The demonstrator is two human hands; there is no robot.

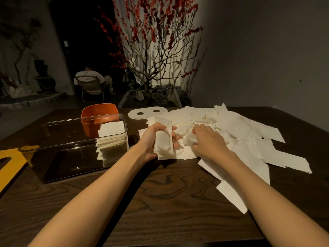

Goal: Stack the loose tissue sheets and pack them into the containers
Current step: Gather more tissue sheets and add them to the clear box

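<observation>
A wide heap of loose white tissue sheets [236,132] covers the right half of the dark wooden table [169,189]. My left hand [151,139] grips a small bundle of gathered sheets [164,145], held upright at the heap's left edge. Beside it, my right hand [208,138] lies palm down on the heap, its fingers curled into a crumpled sheet. On the left stands a clear plastic container [74,138] with a neat stack of tissues [111,145] at its right end. An orange container [98,114] stands behind it.
A white lid with two holes [142,113] lies at the table's far side, next to the heap. A yellow flat piece [12,161] sits at the left edge. Beyond the table stand a red-blossomed tree and a seated person [90,81].
</observation>
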